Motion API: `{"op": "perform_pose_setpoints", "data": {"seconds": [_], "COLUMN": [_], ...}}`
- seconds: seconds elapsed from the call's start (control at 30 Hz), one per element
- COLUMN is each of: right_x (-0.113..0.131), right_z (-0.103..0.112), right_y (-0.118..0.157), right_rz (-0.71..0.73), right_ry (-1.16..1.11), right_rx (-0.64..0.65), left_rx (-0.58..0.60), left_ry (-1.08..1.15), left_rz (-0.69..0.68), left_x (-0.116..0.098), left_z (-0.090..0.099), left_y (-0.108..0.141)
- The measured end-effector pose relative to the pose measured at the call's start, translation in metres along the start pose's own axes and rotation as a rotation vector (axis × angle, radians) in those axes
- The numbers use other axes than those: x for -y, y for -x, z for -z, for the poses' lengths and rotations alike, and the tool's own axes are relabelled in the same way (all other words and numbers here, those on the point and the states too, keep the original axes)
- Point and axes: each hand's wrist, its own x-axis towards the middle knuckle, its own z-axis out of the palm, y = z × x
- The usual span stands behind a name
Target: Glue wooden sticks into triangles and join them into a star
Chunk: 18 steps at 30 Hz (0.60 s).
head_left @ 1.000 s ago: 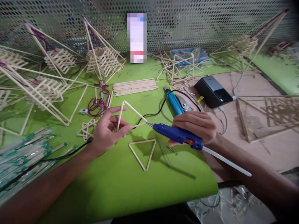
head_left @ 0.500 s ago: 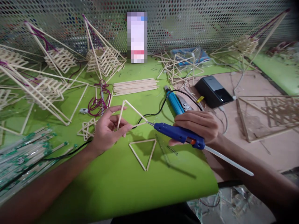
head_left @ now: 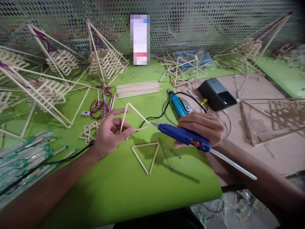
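Note:
Between the thumb and fingers of my left hand (head_left: 113,130) is a triangle of thin wooden sticks (head_left: 138,113), raised above the green mat. My right hand (head_left: 202,128) is wrapped round a blue hot glue gun (head_left: 176,133). A long clear glue stick (head_left: 234,163) juts from its back end. The metal nozzle points left, a small gap away from the triangle's right corner. Below, a second stick triangle (head_left: 145,145) lies flat on the green mat (head_left: 114,190).
Behind lie a bundle of wooden sticks (head_left: 138,89), purple string (head_left: 101,106) and blue-handled pruning shears (head_left: 177,103). A dark box-shaped device (head_left: 216,93) stands at right. Stick frames (head_left: 102,63) line the back left. Wrapped sticks (head_left: 26,165) lie at left. A phone (head_left: 140,39) leans against the perforated panel.
The glue gun's nozzle has drawn slightly right, off the triangle's corner it was touching. My left hand and the triangle have hardly moved.

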Motion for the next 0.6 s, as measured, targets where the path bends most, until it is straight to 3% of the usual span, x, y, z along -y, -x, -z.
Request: {"op": "perform_pose_setpoints", "data": {"seconds": [0.17,0.3,0.47,0.6], "right_x": [0.0,-0.005,0.004,0.024], "right_z": [0.001,0.006,0.006,0.002], "right_y": [-0.002,-0.004,-0.007,-0.013], "right_rz": [0.078,0.009,-0.163,-0.462], "right_ry": [0.008,0.055,-0.027,-0.223], "right_rx": [0.035,0.049,-0.059,-0.094], "left_rx": [-0.007,-0.004,0.011,0.008], "left_ry": [0.009,0.066,0.017,-0.048], "left_rz": [0.004,-0.014,-0.064,-0.104], "left_x": [0.002,0.005,0.009,0.008], "left_z": [0.001,0.002,0.002,0.0], "left_y": [0.0,0.0,0.002,0.003]}}
